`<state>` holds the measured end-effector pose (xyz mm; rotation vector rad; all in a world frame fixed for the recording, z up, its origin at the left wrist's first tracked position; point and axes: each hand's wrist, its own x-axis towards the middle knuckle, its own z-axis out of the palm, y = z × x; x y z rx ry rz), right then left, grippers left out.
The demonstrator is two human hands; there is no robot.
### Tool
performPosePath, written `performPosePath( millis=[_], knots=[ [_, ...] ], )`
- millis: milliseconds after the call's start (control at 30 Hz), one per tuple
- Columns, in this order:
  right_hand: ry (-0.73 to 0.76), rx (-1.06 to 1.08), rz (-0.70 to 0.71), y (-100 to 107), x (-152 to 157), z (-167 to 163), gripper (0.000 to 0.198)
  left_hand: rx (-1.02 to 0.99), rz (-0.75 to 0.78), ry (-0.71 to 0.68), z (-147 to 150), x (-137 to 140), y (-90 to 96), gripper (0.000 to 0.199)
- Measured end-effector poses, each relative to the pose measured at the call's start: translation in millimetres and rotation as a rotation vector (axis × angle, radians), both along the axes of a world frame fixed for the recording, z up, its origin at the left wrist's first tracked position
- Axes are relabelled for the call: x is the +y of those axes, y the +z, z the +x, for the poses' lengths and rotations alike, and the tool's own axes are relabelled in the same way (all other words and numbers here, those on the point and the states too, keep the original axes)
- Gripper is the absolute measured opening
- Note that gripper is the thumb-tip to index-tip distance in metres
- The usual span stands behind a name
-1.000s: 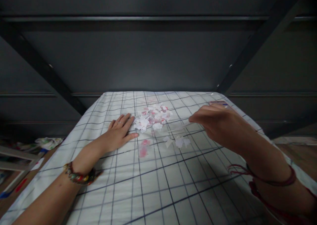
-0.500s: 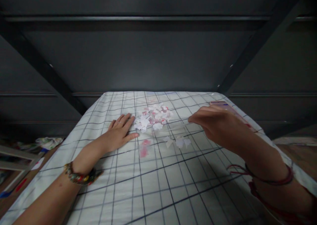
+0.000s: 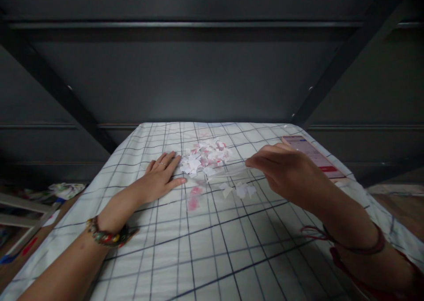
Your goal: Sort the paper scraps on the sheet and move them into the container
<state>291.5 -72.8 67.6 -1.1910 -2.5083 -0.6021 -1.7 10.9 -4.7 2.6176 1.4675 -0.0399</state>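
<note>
Torn scraps of white and pink paper lie in a heap (image 3: 207, 155) on the checked cloth. My left hand (image 3: 162, 173) rests flat with fingers spread, its fingertips beside the heap's left edge. Pinched in my right hand (image 3: 281, 168), right of the heap, is a thin see-through plastic piece (image 3: 228, 172). It stretches left along the near side of the heap; its exact kind is unclear. A few loose white scraps (image 3: 240, 190) lie nearer to me, below the plastic. Pinkish bits (image 3: 194, 198) are near my left thumb.
A phone (image 3: 313, 155) with its screen lit lies at the right, partly behind my right hand. The checked cloth (image 3: 185, 257) covers the table. A dark panelled wall (image 3: 198, 80) stands behind it. At the lower left is a white frame (image 3: 23, 212).
My right hand has moved slightly left, bringing the plastic end closer to the heap and uncovering more of the phone. My left hand stays in place.
</note>
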Motion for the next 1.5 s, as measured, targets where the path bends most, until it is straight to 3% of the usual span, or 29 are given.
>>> performPosePath(
  millis=[433, 667, 867, 1000, 1167, 1500],
  knots=[
    [-0.184, -0.053, -0.080, -1.1, 2.5, 12.3, 0.032, 0.023, -0.003, 0.009, 1.4, -1.7, 2.1, 0.086],
    [-0.068, -0.024, -0.080, -1.4, 2.6, 12.5, 0.038, 0.019, -0.009, 0.009, 0.7, -1.6, 1.4, 0.086],
    [-0.146, 0.041, -0.083, -1.5, 3.8, 17.3, 0.037, -0.010, 0.027, -0.009, -3.9, 0.6, -3.3, 0.082],
    [-0.121, -0.008, -0.112, -2.3, 4.4, 16.8, 0.039, -0.007, 0.019, -0.003, -2.9, -0.2, -1.6, 0.083],
    [-0.144, 0.083, -0.095, -4.5, 6.5, 22.5, 0.038, 0.020, 0.003, 0.013, -1.0, -1.8, 1.0, 0.085],
    [-0.229, -0.013, -0.100, -4.5, 5.6, 14.9, 0.035, 0.017, 0.010, -0.002, -1.3, -2.1, 1.3, 0.086]
  ],
)
